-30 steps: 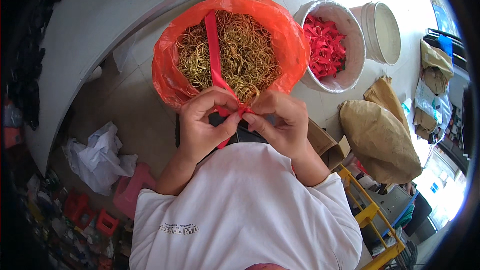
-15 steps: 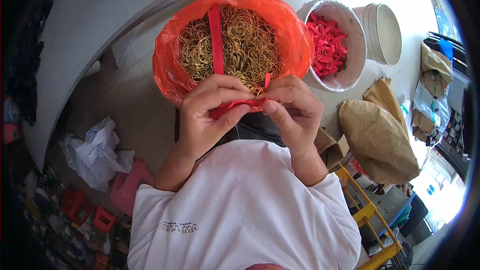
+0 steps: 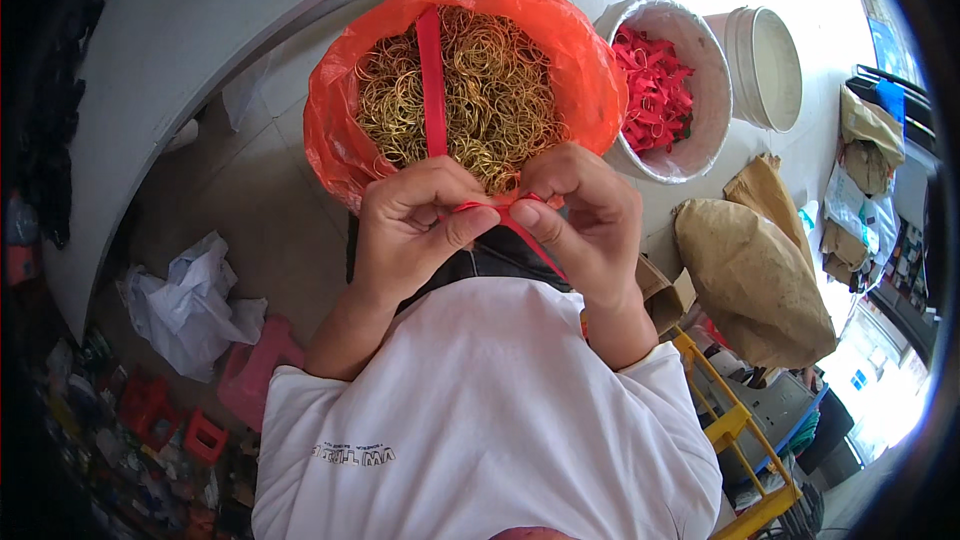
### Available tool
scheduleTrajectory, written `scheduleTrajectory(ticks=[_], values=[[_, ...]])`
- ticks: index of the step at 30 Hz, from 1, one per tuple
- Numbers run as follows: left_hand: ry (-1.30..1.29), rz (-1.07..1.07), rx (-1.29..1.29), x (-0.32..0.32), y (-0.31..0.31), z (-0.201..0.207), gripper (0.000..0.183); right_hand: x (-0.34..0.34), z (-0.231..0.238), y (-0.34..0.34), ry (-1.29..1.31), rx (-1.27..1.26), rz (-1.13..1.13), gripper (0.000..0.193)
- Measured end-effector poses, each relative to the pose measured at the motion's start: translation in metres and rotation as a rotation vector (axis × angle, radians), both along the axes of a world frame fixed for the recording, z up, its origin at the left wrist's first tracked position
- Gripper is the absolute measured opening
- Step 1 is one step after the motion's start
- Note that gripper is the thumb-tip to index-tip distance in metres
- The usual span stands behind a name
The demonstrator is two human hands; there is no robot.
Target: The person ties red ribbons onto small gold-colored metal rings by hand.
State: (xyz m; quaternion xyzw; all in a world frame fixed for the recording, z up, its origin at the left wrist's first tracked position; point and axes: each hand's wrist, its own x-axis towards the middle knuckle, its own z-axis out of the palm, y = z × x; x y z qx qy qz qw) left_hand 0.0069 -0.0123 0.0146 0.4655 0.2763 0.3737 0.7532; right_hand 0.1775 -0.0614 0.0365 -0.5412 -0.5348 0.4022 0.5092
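Note:
Between my two hands, just at the near rim of an orange plastic bag (image 3: 335,90), is a red ribbon (image 3: 537,249). My left hand (image 3: 418,225) pinches it between thumb and fingertips. My right hand (image 3: 590,215) pinches it close beside, and one length slants down toward my shirt from between the thumbs. Whether a ring sits in the fold is hidden by my fingers. The bag holds a heap of thin gold-coloured rings (image 3: 490,85). A longer strip of red ribbon (image 3: 431,80) lies across the heap, its near end meeting my left hand.
Right of the bag stands a white-lined bucket (image 3: 712,90) with many red ribbon pieces (image 3: 652,90), beside another pale bucket (image 3: 775,70). A grey table (image 3: 160,60) curves along the left. Brown paper sacks (image 3: 750,280) and a yellow metal frame (image 3: 735,427) are at right; a pink stool (image 3: 257,370) is lower left.
The ribbon between my fingers has been drawn tighter, and a length of it now hangs down toward me. The short end that stuck up by my right fingers no longer shows.

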Motion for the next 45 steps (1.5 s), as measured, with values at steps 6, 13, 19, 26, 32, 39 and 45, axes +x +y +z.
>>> scheduleTrajectory(ticks=[6, 13, 19, 26, 32, 39, 45], values=[[0.051, -0.076, -0.035, -0.003, 0.007, 0.011, 0.01, 0.001, 0.003, -0.003, 0.359, -0.209, -0.03, 0.017], [0.136, -0.082, 0.078, -0.003, 0.006, 0.009, 0.013, -0.002, 0.004, -0.004, 0.345, -0.243, -0.008, 0.016], [0.34, 0.136, 0.493, 0.002, 0.005, 0.014, 0.02, -0.008, 0.004, -0.006, 0.773, -0.365, 0.013, 0.015], [0.236, 0.17, 0.397, 0.002, 0.001, 0.005, 0.02, -0.017, 0.007, -0.008, 0.951, -0.472, -0.011, 0.015], [0.27, 0.131, 0.463, 0.003, -0.002, 0.005, 0.016, -0.026, 0.002, -0.011, 0.066, -0.141, -0.262, 0.014], [0.09, -0.08, -0.094, -0.007, 0.002, 0.011, 0.014, -0.012, 0.007, 0.0, -0.078, 0.066, -0.092, 0.012], [0.098, -0.223, 0.123, -0.02, 0.012, 0.022, 0.015, 0.016, 0.025, -0.002, 0.215, -0.265, 0.238, 0.014]])
